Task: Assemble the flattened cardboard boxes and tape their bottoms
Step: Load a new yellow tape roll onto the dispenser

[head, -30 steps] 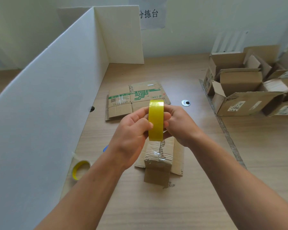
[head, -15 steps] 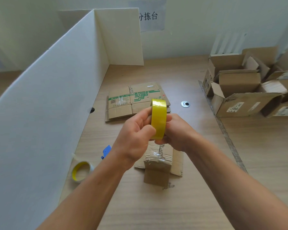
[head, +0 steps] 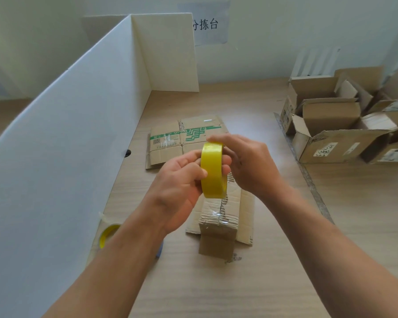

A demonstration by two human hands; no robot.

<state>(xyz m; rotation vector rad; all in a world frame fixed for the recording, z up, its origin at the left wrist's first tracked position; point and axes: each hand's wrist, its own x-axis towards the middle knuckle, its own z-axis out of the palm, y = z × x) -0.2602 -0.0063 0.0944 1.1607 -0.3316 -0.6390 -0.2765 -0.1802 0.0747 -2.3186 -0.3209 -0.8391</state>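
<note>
The yellow tape roll [head: 213, 173] is gripped on edge by the left hand [head: 177, 189], with the thumb on its near face and the fingers curled behind it. The right hand [head: 253, 166] is held relaxed beside it and clasps nothing; only the index finger [head: 221, 140] is stretched over the top rim. The small cardboard box [head: 216, 230] stands directly below both hands. Its top seam runs away from the person, in line with the roll's plane. Neither hand is judged clearly nearer.

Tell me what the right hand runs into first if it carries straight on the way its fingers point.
The yellow tape roll: the right hand points across at it, one fingertip seemingly touching its top rim. The left hand gripping the roll would come next.
</note>
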